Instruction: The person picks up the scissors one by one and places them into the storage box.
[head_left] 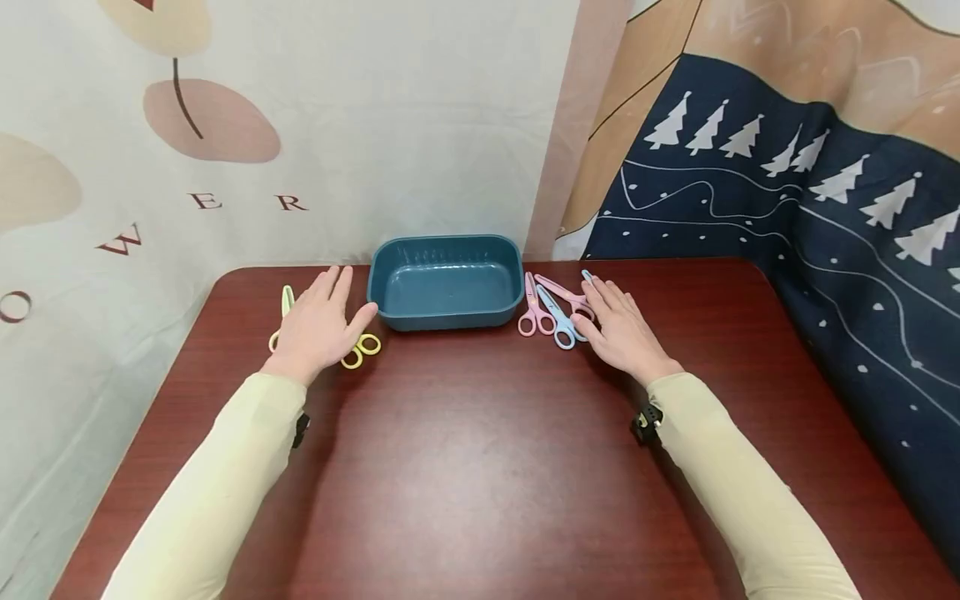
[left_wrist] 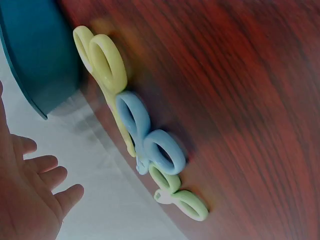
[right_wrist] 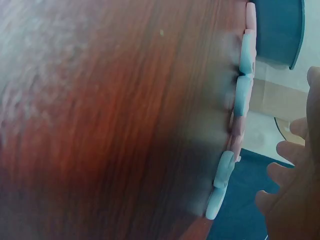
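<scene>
My left hand [head_left: 315, 325], fingers straight and thumb spread, hovers palm down over scissors at the table's left back. The left wrist view shows yellow scissors [left_wrist: 121, 82], blue scissors [left_wrist: 142, 120] and green scissors [left_wrist: 169, 196] lying in a row; from the head, the hand covers the blue pair. On the other side my right hand [head_left: 622, 329] is stretched flat above more scissors, holding nothing. Pink scissors [head_left: 531, 300] and blue scissors [head_left: 550, 307] lie beside it, with another pink pair [head_left: 558, 289] behind. A further blue pair [right_wrist: 223, 169] is mostly hidden under that hand.
Between the two groups of scissors stands a dark teal rectangular bin [head_left: 450, 321], with nothing visible inside. It sits at the back edge of the reddish-brown table [head_left: 480, 467], against a printed cloth [head_left: 420, 150]. A dark blue cloth with white trees [head_left: 720, 200] hangs at the right.
</scene>
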